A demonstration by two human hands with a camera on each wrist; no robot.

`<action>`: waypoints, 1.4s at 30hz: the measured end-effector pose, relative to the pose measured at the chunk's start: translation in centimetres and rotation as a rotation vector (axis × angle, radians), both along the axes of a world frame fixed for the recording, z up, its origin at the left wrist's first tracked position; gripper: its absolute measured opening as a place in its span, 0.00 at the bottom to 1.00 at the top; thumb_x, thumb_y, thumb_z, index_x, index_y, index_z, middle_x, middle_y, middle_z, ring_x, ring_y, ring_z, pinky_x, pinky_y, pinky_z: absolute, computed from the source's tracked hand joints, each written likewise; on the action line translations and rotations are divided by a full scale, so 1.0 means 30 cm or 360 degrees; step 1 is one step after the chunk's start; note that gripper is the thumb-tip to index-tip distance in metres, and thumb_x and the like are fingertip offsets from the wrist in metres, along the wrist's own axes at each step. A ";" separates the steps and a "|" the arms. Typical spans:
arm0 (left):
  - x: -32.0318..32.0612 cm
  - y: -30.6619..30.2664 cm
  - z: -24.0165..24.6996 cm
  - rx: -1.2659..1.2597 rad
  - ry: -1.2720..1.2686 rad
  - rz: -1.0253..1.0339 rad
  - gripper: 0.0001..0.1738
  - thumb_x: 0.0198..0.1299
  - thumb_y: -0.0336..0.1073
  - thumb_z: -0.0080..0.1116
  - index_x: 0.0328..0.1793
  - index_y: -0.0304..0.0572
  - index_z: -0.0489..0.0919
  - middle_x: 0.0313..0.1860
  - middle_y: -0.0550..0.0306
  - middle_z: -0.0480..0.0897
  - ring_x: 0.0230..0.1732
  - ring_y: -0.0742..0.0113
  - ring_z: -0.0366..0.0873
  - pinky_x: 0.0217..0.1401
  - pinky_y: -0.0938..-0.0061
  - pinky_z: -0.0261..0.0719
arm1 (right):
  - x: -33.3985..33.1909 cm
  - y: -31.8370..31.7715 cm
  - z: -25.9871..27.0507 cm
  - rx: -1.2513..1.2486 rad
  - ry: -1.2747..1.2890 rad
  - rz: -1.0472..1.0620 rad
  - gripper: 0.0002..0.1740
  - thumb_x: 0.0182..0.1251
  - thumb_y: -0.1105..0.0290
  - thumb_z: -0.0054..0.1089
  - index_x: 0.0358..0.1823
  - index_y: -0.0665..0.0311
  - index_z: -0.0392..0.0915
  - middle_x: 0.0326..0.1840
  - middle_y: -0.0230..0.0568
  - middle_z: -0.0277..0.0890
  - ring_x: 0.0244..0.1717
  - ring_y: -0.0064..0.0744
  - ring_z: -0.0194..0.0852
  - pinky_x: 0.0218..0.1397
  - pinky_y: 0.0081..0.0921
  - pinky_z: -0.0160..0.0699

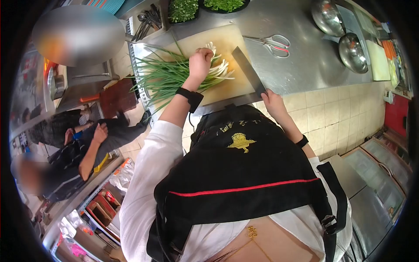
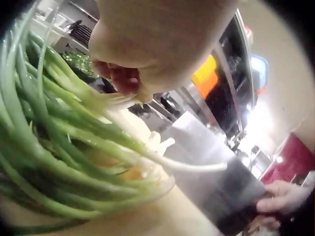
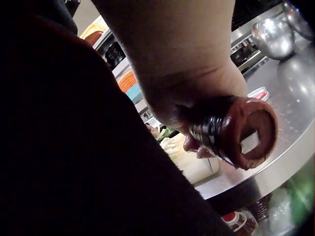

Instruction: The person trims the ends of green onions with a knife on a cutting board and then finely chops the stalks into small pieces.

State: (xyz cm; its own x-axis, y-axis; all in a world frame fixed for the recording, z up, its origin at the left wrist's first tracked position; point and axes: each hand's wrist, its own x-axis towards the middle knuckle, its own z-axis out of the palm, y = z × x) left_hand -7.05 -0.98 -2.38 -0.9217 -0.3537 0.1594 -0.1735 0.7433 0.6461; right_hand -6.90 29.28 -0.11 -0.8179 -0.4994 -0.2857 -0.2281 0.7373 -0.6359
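A large bunch of scallions (image 1: pixel 168 77) lies across the pale cutting board (image 1: pixel 218 36), green tops to the left and white ends to the right. My left hand (image 1: pixel 200 65) is over the bunch, pinching the white ends of some scallions between curled fingers. In the left wrist view, those fingers (image 2: pixel 123 78) hold pale stalks above the other scallions (image 2: pixel 74 142). My right hand (image 1: pixel 274 105) grips a cleaver (image 1: pixel 249 70) at the counter's near edge, its broad blade slanting over the board's right side. The cleaver's brown handle (image 3: pixel 231 130) pokes out of my fist in the right wrist view.
Red-and-grey scissors (image 1: pixel 275 45) lie on the steel counter (image 1: pixel 301 65), right of the board. Two metal bowls (image 1: pixel 353 53) stand farther right. Containers of chopped greens (image 1: pixel 183 10) sit behind the board, beside utensils (image 1: pixel 147 22). Another person (image 1: pixel 74 153) is at the left.
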 end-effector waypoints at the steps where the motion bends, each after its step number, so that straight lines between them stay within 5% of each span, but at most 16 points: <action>1: 0.003 -0.007 -0.001 0.0112 0.0056 0.0060 0.05 0.52 0.28 0.54 0.34 0.41 0.79 0.32 0.48 0.80 0.31 0.49 0.77 0.39 0.64 0.76 | -0.001 0.000 -0.006 -0.0047 -0.0008 -0.0024 0.15 0.65 0.63 0.48 0.35 0.71 0.70 0.24 0.60 0.73 0.30 0.61 0.72 0.32 0.46 0.68; 3: 0.006 -0.014 0.006 0.0155 -0.0045 0.0055 0.06 0.53 0.29 0.52 0.34 0.38 0.79 0.30 0.49 0.81 0.31 0.56 0.80 0.38 0.70 0.76 | -0.003 -0.002 0.000 -0.0016 -0.0004 -0.0005 0.15 0.65 0.63 0.48 0.37 0.71 0.70 0.24 0.60 0.73 0.29 0.61 0.73 0.33 0.48 0.70; 5: 0.011 -0.015 0.019 0.0776 -0.0260 0.0157 0.07 0.56 0.29 0.50 0.34 0.33 0.78 0.28 0.53 0.82 0.35 0.67 0.81 0.37 0.74 0.76 | -0.006 -0.003 0.014 0.0016 0.0000 0.0013 0.15 0.64 0.63 0.48 0.38 0.71 0.70 0.23 0.61 0.73 0.29 0.61 0.74 0.33 0.49 0.71; 8: 0.022 -0.036 -0.030 0.1046 -0.0216 0.0149 0.07 0.57 0.28 0.49 0.35 0.33 0.77 0.29 0.59 0.82 0.38 0.74 0.80 0.35 0.77 0.74 | -0.010 0.001 0.020 0.0014 0.0031 0.0024 0.14 0.65 0.63 0.48 0.36 0.70 0.71 0.23 0.60 0.73 0.29 0.61 0.73 0.32 0.49 0.70; 17: 0.112 -0.073 0.105 0.2315 -0.0086 0.0506 0.08 0.58 0.34 0.58 0.43 0.40 0.78 0.31 0.68 0.77 0.28 0.79 0.69 0.29 0.82 0.66 | -0.029 -0.013 0.040 0.0019 0.0028 0.0055 0.16 0.65 0.61 0.48 0.31 0.69 0.70 0.23 0.60 0.72 0.29 0.62 0.72 0.33 0.49 0.69; 23: 0.394 -0.322 0.252 0.2413 0.0325 0.0636 0.09 0.58 0.33 0.59 0.43 0.39 0.80 0.28 0.70 0.76 0.25 0.81 0.68 0.27 0.84 0.66 | -0.054 -0.006 0.003 0.0086 -0.0057 0.0022 0.16 0.65 0.60 0.48 0.33 0.70 0.71 0.23 0.59 0.72 0.30 0.62 0.72 0.32 0.48 0.68; 27: 0.658 -0.475 0.305 0.2169 0.0488 0.0968 0.09 0.62 0.33 0.53 0.45 0.37 0.78 0.33 0.67 0.77 0.26 0.81 0.67 0.26 0.84 0.64 | -0.072 0.027 -0.065 -0.0028 -0.0010 0.0140 0.17 0.66 0.62 0.47 0.35 0.72 0.71 0.23 0.59 0.72 0.31 0.63 0.71 0.33 0.46 0.68; 29: 0.776 -0.529 0.286 0.2122 0.0530 0.1099 0.10 0.63 0.34 0.52 0.45 0.37 0.79 0.30 0.69 0.75 0.26 0.81 0.65 0.25 0.84 0.64 | -0.077 0.023 -0.035 -0.0008 -0.0233 0.0007 0.16 0.68 0.62 0.46 0.37 0.71 0.70 0.11 0.38 0.65 0.09 0.27 0.65 0.13 0.27 0.63; 32: 0.908 -0.571 0.270 0.2055 0.0579 0.1181 0.11 0.63 0.34 0.52 0.47 0.37 0.79 0.29 0.70 0.74 0.26 0.81 0.64 0.25 0.85 0.63 | -0.123 0.098 -0.175 -0.0029 0.0171 0.0252 0.16 0.69 0.61 0.45 0.35 0.70 0.69 0.10 0.35 0.63 0.07 0.24 0.63 0.10 0.24 0.61; 35: 0.980 -0.576 0.265 0.2009 0.0531 0.1305 0.12 0.62 0.32 0.52 0.49 0.36 0.79 0.31 0.69 0.75 0.26 0.81 0.64 0.25 0.86 0.63 | -0.093 0.029 -0.043 0.0086 -0.0186 0.0045 0.17 0.69 0.61 0.46 0.30 0.70 0.67 0.10 0.36 0.63 0.07 0.26 0.64 0.10 0.25 0.62; 39: 1.055 -0.604 0.174 0.1833 0.0397 0.1351 0.11 0.60 0.26 0.51 0.48 0.35 0.80 0.35 0.68 0.77 0.28 0.79 0.66 0.26 0.84 0.65 | -0.090 0.018 -0.022 0.0087 -0.0111 0.0096 0.18 0.69 0.61 0.46 0.28 0.69 0.66 0.08 0.37 0.64 0.07 0.27 0.66 0.11 0.26 0.62; 41: 1.074 -0.614 0.115 0.0801 0.0065 0.1439 0.09 0.58 0.26 0.52 0.42 0.34 0.82 0.35 0.66 0.77 0.34 0.75 0.71 0.34 0.83 0.70 | -0.088 0.012 -0.012 0.0135 -0.0089 0.0119 0.17 0.69 0.61 0.46 0.30 0.70 0.67 0.09 0.39 0.65 0.08 0.30 0.67 0.13 0.28 0.65; 42: 1.080 -0.623 0.106 0.0639 -0.0179 0.1543 0.07 0.52 0.27 0.57 0.35 0.36 0.84 0.37 0.59 0.79 0.41 0.67 0.75 0.44 0.77 0.73 | -0.084 0.009 -0.006 0.0175 -0.0074 0.0134 0.16 0.69 0.62 0.45 0.33 0.71 0.69 0.09 0.42 0.65 0.08 0.33 0.68 0.14 0.30 0.68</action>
State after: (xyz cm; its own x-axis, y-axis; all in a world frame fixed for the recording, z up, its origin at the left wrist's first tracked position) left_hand 25.35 -19.67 0.80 -0.2183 -0.9549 -0.2015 -0.6529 -0.0106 0.7574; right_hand -9.41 29.55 -0.30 -0.7590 -0.5294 -0.3791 -0.2641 0.7825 -0.5639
